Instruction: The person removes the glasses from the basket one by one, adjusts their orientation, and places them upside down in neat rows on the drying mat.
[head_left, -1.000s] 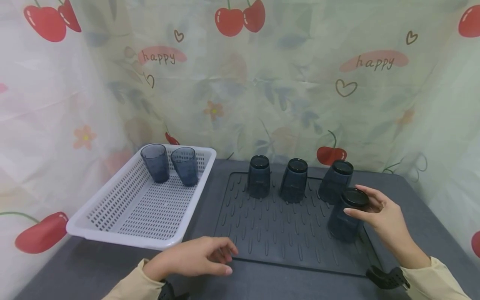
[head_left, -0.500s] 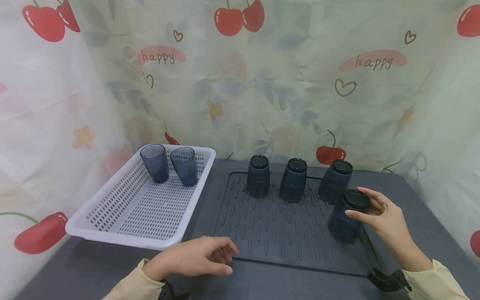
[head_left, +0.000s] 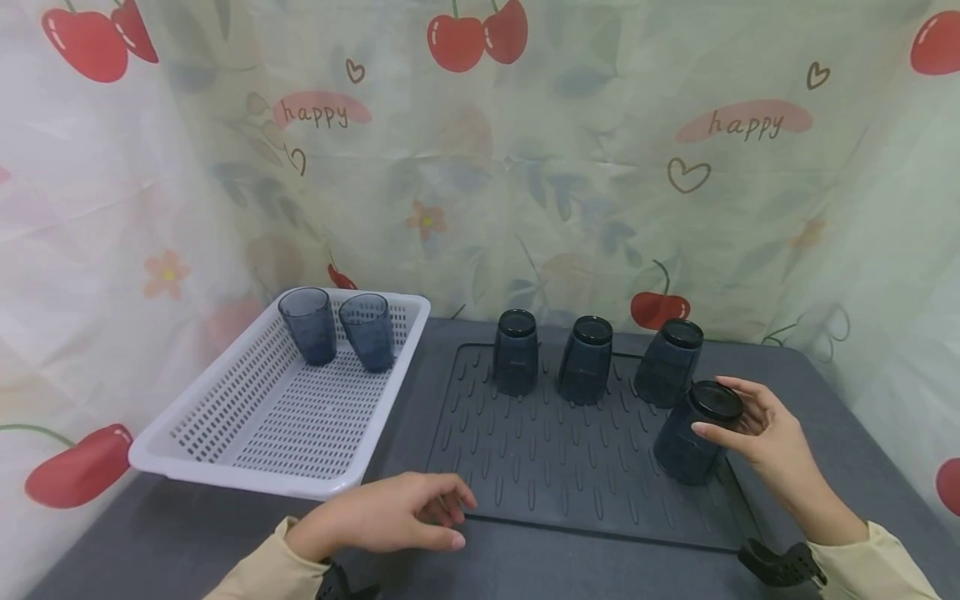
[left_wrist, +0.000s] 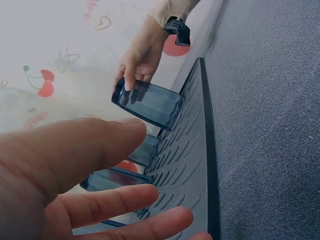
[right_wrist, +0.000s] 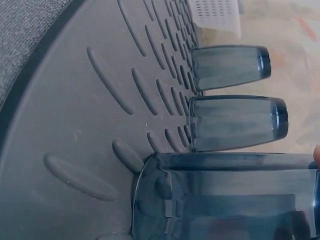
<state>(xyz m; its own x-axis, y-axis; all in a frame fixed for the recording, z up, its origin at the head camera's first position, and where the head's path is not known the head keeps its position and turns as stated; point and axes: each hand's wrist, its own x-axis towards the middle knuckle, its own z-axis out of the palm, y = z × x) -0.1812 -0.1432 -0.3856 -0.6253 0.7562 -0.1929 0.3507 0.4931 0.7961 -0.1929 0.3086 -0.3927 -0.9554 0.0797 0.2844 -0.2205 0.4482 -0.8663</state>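
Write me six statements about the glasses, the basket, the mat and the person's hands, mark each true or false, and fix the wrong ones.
1. The right grip holds the front right glass. True.
2. The dark mat lies to the left of the white basket. False: it lies to the right of it.
3. The left grip holds nothing. True.
4. The two basket glasses have their rims up. True.
5. Those two sit at the near end of the basket. False: they are at the far end.
6. The three back glasses on the mat stand rim up. False: their bottoms face up.
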